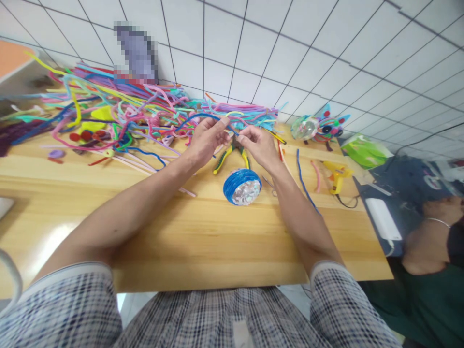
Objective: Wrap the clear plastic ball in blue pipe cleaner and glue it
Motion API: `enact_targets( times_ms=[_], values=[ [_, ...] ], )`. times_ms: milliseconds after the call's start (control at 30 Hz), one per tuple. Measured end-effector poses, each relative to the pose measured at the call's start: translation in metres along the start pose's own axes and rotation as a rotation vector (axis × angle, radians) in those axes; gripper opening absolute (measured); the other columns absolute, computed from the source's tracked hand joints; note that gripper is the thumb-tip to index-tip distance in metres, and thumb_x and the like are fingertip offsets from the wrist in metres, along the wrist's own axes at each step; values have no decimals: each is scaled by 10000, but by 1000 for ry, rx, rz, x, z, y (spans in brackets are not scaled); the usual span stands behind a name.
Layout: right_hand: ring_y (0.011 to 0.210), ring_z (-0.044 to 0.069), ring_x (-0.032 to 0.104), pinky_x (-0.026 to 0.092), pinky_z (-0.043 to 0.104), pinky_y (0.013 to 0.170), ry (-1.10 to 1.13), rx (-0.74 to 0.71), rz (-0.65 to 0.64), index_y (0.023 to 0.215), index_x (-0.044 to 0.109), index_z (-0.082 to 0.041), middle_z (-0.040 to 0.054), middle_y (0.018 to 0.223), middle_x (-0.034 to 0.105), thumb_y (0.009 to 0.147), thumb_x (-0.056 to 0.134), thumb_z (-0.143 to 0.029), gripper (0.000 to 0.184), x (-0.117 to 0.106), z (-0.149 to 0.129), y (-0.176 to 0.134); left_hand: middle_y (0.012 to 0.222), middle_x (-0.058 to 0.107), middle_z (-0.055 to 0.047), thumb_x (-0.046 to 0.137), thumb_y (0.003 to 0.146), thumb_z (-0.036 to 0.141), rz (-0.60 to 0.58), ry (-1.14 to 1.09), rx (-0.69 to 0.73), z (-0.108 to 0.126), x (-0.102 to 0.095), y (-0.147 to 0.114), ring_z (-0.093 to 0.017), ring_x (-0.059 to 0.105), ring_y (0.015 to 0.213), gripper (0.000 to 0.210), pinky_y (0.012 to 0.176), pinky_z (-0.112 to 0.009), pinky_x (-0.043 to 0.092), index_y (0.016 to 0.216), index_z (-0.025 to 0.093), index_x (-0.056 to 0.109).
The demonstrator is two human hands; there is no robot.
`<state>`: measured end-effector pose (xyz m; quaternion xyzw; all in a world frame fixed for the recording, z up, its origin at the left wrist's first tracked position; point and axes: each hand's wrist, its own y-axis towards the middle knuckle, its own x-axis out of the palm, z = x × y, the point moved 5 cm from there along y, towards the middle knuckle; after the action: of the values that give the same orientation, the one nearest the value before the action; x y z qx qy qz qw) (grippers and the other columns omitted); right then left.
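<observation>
A blue pipe cleaner (197,116) runs between my two hands above the table. My left hand (208,137) pinches it between thumb and fingers, with one length trailing off to the left. My right hand (256,144) grips its other end between thumb and forefinger. Beneath my hands lie yellow-and-green pliers (223,159), their jaws partly hidden by my fingers. Nearer to me sits a round piece wrapped in blue (239,186), with a pale, shiny face turned toward me. Small scissors (271,186) lie beside my right forearm, partly covered by it.
Heaped pipe cleaners (119,108) in many colours line the wall. To the right are a decorated plastic-bottle animal (319,128), a yellow glue gun (339,176) with a cord, and a loose blue pipe cleaner (302,176). Another person's arm (427,237) rests beyond the table's right edge.
</observation>
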<state>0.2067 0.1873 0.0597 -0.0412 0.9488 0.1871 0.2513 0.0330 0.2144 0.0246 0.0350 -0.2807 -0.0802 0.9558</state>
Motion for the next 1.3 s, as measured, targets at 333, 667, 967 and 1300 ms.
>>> enact_targets(
  times_ms=[333,667,967,1300],
  values=[
    [711,175,536,425,336,743,-187,-75,64,747,652,-241,-7,745,669,881,685,-251,139,-18,-8,3,808,811,-11,929,963,315,69,113,-7,1,-7,-1,-125,808,709,307,649,-191,623,839,162,693],
    [771,198,652,442,329,745,-202,-54,-61,944,804,-230,-4,835,794,925,744,-306,98,-8,-4,0,790,822,-19,939,950,382,113,113,-62,-2,-7,-5,-131,824,719,356,673,-194,645,834,168,679],
    [725,184,651,442,323,768,-383,-72,-49,841,773,-217,-11,724,769,1018,670,-262,210,-6,-16,-4,902,849,-21,930,950,299,90,50,-36,-2,-7,-4,-101,798,708,342,650,-180,627,785,163,664],
    [619,148,681,509,266,674,-98,166,-181,830,759,-196,-17,652,740,937,657,-220,150,-6,0,-1,943,873,-24,914,956,271,124,73,-10,-4,-14,0,-111,815,750,288,724,-200,682,813,175,683]
  ],
)
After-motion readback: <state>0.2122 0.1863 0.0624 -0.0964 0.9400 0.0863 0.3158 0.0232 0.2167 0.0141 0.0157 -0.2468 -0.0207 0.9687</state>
